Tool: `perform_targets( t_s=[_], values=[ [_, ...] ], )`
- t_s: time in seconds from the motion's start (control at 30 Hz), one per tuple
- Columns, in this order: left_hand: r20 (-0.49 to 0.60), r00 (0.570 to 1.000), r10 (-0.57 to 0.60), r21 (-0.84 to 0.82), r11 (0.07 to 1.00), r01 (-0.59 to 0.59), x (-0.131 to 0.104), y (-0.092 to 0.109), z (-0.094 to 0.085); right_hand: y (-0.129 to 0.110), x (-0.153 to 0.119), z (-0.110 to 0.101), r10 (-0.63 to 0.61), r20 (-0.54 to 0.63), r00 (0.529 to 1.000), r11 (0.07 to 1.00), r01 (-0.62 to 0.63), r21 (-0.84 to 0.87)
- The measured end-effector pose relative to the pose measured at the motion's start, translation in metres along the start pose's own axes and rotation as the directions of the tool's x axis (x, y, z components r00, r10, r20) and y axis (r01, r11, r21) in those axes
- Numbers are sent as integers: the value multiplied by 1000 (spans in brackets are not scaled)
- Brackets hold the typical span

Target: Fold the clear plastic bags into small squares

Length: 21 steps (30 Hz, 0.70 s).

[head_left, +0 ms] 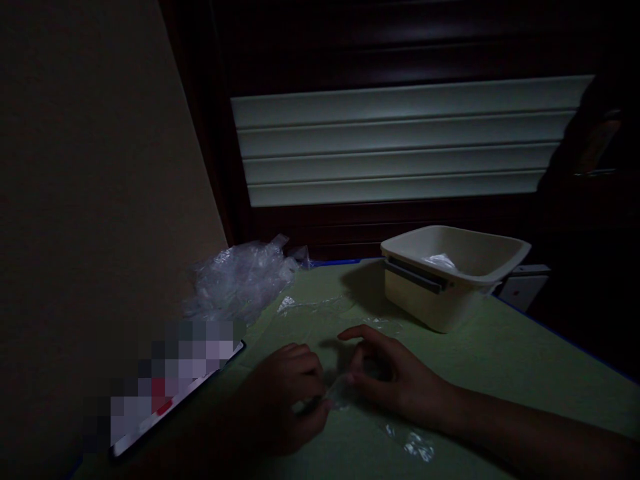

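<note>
Between my two hands a small piece of clear plastic film (341,392) is stretched just above the green tabletop. My left hand (293,393) pinches its left end between thumb and fingers. On the other side, the thumb and a finger of my right hand (387,373) close on the film, with the index finger raised and pointing left. In the dim light the film's full outline is hard to make out. Crinkled clear plastic (419,445) lies on the table below my right hand. Another flat sheet of clear plastic (315,305) is spread beyond my hands.
A cream plastic bin (425,307) with a grey handle stands at the back right, some clear plastic inside. At the back left is a heap of clear plastic bags (240,280). A lit, blurred-out screen (175,390) leans at the left. A white box (524,288) sits behind the bin.
</note>
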<state>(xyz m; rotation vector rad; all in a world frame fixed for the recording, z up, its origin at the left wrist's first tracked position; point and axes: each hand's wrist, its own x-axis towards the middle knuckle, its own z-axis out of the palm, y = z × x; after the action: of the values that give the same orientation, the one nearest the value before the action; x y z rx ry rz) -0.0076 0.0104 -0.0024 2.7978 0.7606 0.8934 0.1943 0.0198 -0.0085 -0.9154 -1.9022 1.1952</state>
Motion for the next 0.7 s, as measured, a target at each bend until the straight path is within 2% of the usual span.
perform_targets(
  t_s=[0.1,0.2,0.3,0.43,0.6,0.7],
  values=[
    [2,1000,-19,-8,1000,19,0,-2,1,3,0,0,3,0,1000,1000,-3,-11],
    [15,999,-36,32,999,35,-1,-2,2,8,-1,1,-29,-49,998,998,25,-65],
    [24,998,-60,69,996,58,-1,-1,2,12,-1,-1,-62,-90,994,980,44,-196],
    [30,997,-69,106,992,65,-3,-2,2,14,-2,-3,-148,-101,984,909,95,-406],
    [57,998,-20,184,983,9,-4,-4,2,3,-5,-7,-301,-3,954,789,247,-562],
    [59,996,67,266,961,-80,-2,0,0,-7,-8,-10,-379,152,913,704,390,-594]
  ],
)
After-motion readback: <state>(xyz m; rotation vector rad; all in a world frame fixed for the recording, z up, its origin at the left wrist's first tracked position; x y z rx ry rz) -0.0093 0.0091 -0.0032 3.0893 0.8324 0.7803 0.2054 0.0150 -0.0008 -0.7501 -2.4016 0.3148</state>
